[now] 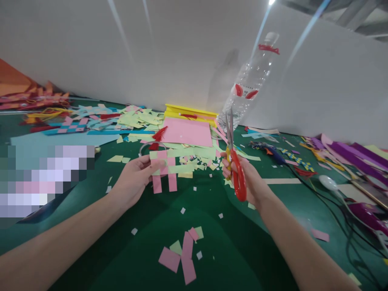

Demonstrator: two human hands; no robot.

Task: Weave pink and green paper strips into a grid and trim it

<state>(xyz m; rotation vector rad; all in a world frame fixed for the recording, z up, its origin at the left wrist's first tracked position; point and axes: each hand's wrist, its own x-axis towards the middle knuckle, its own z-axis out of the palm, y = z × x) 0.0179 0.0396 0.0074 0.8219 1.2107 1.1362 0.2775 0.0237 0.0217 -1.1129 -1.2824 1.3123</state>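
Observation:
My left hand [141, 176] pinches a small weave of pink and pale green paper strips [163, 165], with strip ends hanging down and out to the right. Scissors with red and yellow handles [239, 184] are in my right hand [251, 178], blades pointing up and looking almost closed. The weave and the scissors are apart. Behind the weave, part of a grey ring [153, 143], perhaps a tape roll, shows. A pink paper sheet [188, 131] lies beyond both hands.
A clear plastic bottle [245, 89] leans against the wall. Paper scraps [139, 117] cover the back left. On the right are a purple glue gun [368, 216], a white spoon [329, 182], a dark cable [321, 194] and purple strips [348, 155]. Pink cuttings [188, 244] lie near me.

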